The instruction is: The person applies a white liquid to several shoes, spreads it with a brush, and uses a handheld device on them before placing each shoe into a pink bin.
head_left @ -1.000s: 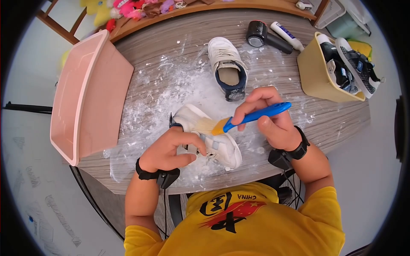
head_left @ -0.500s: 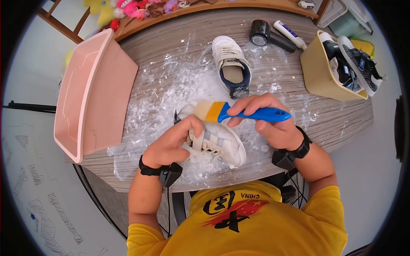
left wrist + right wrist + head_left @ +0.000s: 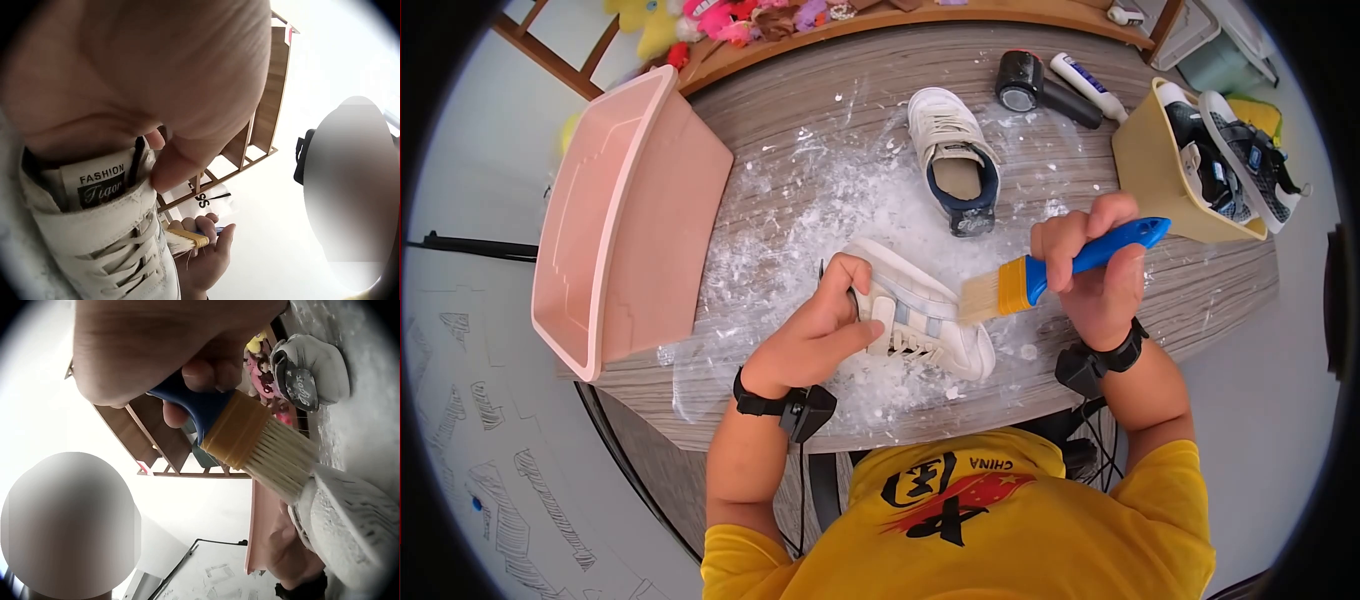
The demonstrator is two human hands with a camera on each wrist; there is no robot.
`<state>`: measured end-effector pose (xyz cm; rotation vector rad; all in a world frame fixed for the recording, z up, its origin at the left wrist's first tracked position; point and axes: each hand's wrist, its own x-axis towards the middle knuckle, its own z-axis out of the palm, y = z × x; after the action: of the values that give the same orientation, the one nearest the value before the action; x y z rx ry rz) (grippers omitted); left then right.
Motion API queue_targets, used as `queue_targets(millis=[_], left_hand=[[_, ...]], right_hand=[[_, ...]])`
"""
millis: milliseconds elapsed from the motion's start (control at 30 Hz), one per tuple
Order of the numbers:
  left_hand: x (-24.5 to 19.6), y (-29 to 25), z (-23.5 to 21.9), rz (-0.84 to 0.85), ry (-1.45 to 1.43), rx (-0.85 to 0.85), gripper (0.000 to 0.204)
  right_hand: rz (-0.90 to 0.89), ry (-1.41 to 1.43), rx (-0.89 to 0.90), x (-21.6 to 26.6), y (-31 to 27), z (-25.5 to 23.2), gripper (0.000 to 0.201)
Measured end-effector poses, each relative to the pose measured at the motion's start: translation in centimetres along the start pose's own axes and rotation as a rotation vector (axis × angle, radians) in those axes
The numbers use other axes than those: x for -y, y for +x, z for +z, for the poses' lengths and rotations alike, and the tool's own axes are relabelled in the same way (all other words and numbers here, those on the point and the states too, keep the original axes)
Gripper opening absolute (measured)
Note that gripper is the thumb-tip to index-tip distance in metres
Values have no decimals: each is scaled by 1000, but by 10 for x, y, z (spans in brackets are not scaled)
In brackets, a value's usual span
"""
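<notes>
My left hand (image 3: 815, 335) grips a white lace-up shoe (image 3: 945, 338) at its ankle opening, thumb on the strap side and fingers over the collar. In the left wrist view, the shoe's tongue label (image 3: 100, 184) and laces show under that hand. A flat brush (image 3: 1013, 287) with a blue handle and pale bristles is held in my right hand (image 3: 1100, 285). Its bristle tips (image 3: 297, 472) are right at the shoe's toe end. Behind, a second white shoe (image 3: 945, 120) stands on the table, its dark heel toward me.
White powder (image 3: 830, 205) covers much of the wood-grain table. At left stands a pink bin (image 3: 665, 200); at right, a beige basket (image 3: 1142, 170) holds several shoes. A black handled device (image 3: 1020, 82) and a white tube (image 3: 1088, 85) lie at the back, before a wooden shelf (image 3: 820, 40).
The brush has moved from the shoe's heel end rightward to its toe end, with its handle now raised. My left hand has shifted from bent fingers beside the collar to a hold on it.
</notes>
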<state>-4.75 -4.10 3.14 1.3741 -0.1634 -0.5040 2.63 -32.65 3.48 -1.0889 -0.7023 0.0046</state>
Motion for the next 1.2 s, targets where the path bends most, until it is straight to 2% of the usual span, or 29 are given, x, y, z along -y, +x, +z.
queue_targets(millis=[67,167,200,333,400,567,633,733,933,1033,1067,1200], left_hand=[[6,1,-4,51,47,34,39],[10,0,-9,-16,138,-1,37],[9,2,-7,8,84,-19,36],[12,5,-2,42,-78,-72,37],[11,5,-3,36,-95,-84,41],[-3,4,3,-46,-120,-76,54],[-3,5,4,-16,-100,-75,55],[-3,5,4,-2,-81,-56,55],[-5,4,3,-2,-58,-49,56],[-7,5,4,-11,-100,-57,57],[-8,5,5,-16,-119,-61,57],[-8,5,9,-4,-84,-78,62]], right_hand=[[-46,56,63,0,2,-5,41],[60,99,157,3,-3,16,35],[75,170,271,2,-2,16,30],[65,32,427,-6,-2,18,27],[75,29,436,-5,0,15,29],[136,92,357,-1,-6,12,39],[201,111,318,2,-10,10,46],[301,65,367,8,-11,6,52],[175,161,173,4,-8,4,56],[76,109,59,-2,-2,9,57],[89,98,125,-3,-3,2,54],[79,26,157,-7,-3,12,47]])
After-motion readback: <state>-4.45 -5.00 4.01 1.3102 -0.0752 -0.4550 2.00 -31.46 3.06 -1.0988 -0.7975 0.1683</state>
